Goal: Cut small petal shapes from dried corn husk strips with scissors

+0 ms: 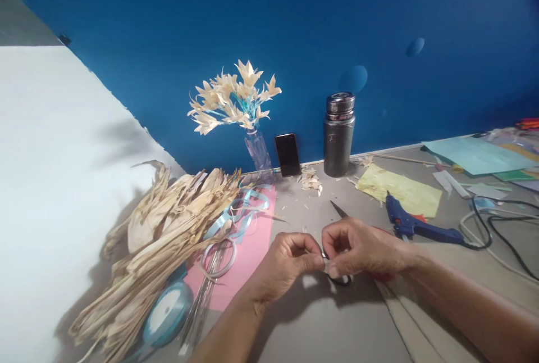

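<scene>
My left hand (290, 259) and my right hand (357, 248) meet above the grey table, each closed in a pinch. Between the fingertips a small pale bit shows, too hidden to name. A dark pointed blade (338, 209), seemingly of scissors, sticks out beyond my right hand. Just below the fingers a black loop (340, 281) shows, and something red lies partly hidden under my right wrist. Left of my hands, a pink sheet (261, 239) carries light blue ribbon (254, 200), a white ring (231, 259) and a bundle of thin wires (202, 307).
Dried corn husks (168, 234) and a blue ribbon spool (168, 312) lie left. Behind stand husk flowers (236, 99) in a clear bottle (260, 155), a phone (287, 155) and a dark flask (339, 141). A blue glue gun (416, 225), cables and paper sheets (475, 154) lie right.
</scene>
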A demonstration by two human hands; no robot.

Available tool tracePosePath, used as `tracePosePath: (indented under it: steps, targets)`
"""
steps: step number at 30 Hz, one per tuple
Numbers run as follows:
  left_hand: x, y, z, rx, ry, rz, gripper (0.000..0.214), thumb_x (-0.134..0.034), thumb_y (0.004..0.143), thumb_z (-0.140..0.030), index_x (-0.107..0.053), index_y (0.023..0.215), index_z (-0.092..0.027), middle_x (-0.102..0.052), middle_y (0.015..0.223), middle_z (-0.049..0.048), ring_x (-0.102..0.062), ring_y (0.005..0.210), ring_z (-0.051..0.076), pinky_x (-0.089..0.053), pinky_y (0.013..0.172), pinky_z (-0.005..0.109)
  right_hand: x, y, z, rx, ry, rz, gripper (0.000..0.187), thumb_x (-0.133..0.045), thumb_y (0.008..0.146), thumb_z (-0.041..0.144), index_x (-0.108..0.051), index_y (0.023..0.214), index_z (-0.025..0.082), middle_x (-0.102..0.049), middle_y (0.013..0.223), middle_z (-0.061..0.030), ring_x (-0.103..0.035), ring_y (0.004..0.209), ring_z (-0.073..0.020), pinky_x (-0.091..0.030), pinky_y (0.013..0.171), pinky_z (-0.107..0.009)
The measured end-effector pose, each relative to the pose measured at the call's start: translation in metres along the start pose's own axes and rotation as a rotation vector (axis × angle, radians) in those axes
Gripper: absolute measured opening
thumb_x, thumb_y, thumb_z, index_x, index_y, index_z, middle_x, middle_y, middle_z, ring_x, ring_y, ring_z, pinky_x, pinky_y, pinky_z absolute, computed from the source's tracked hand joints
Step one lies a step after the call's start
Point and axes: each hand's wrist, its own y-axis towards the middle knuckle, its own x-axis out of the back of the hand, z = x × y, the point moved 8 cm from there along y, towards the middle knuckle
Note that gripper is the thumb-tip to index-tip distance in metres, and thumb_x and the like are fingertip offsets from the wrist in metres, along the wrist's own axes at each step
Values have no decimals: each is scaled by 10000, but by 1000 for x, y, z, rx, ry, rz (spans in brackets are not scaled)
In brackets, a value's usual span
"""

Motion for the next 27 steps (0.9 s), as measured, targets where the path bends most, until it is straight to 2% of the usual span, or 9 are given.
tracePosePath:
  steps: [5,8,13,16,21,24,27]
  targets:
    - [0,1,-2,-57,-135,128,221,-844,706,-294,-685,667,-146,-616,719,30,-539,702,157,-381,687,284,-8,-2,-1,26,161,147,406,-950,553,309,-588,632,143,-574,538,57,-443,490,-65,-312,455,-182]
    - [1,0,-7,-108,-211,177,198,-841,718,-269,-690,663,-153,-614,708,32,-557,704,169,-386,704,305,-11,-5,4,75,236,225,457,-957,543,351,-550,617,158,-554,562,57,-420,490,-67,-305,448,-193]
    - [5,-2,-16,-158,-289,219,190,-837,730,-262,-696,664,-154,-595,694,28,-569,725,183,-400,743,335,-6,-12,17,217,279,296,488,-951,561,386,-510,574,179,-536,594,39,-432,562,-101,-330,527,-233]
    - [10,-2,-18,-175,-328,209,208,-843,722,-257,-681,645,-151,-577,676,20,-554,703,170,-396,732,327,5,-14,21,299,327,268,483,-937,561,395,-499,555,194,-523,574,31,-433,568,-124,-355,566,-269]
    - [21,1,-18,-163,-403,151,232,-846,709,-267,-663,646,-141,-572,668,17,-540,668,150,-380,663,284,34,-10,20,358,348,113,493,-855,644,534,-487,599,208,-460,590,52,-399,571,-122,-337,558,-259]
    - [26,3,-18,-130,-436,113,256,-835,712,-266,-633,622,-135,-553,647,6,-516,624,126,-379,625,260,40,-7,16,293,274,56,415,-846,696,518,-632,765,169,-551,666,25,-451,593,-117,-345,566,-244]
    - [33,4,-15,-99,-440,39,246,-816,712,-252,-623,620,-131,-550,654,1,-498,599,109,-389,597,247,33,-8,10,169,165,77,348,-857,732,405,-720,861,112,-651,700,-29,-532,601,-123,-374,561,-233]
